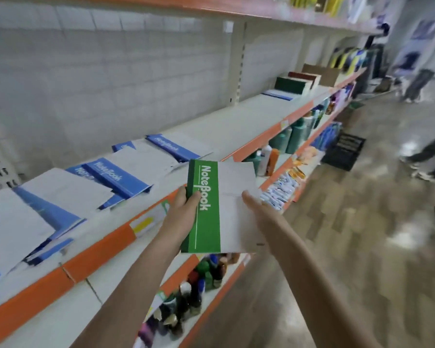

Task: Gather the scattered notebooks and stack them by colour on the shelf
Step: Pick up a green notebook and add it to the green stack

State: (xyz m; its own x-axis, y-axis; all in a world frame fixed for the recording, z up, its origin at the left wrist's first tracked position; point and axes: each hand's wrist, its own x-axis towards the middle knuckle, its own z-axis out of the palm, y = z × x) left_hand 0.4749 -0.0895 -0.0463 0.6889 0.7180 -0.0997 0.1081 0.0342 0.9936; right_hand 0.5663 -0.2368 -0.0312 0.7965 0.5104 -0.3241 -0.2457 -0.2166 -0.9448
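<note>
I am holding the green notebook [212, 209] in front of the shelf [106, 249], just off its orange edge. My left hand [185, 207] is gripping its green spine side, fingers curled round it; my right hand [253, 200] is pinching the white edge. Blue notebooks [118, 173] are lying scattered on the shelf.

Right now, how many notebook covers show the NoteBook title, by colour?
Blue notebooks: 4, two titles partly covered
Green notebook: 1
Total: 5
</note>
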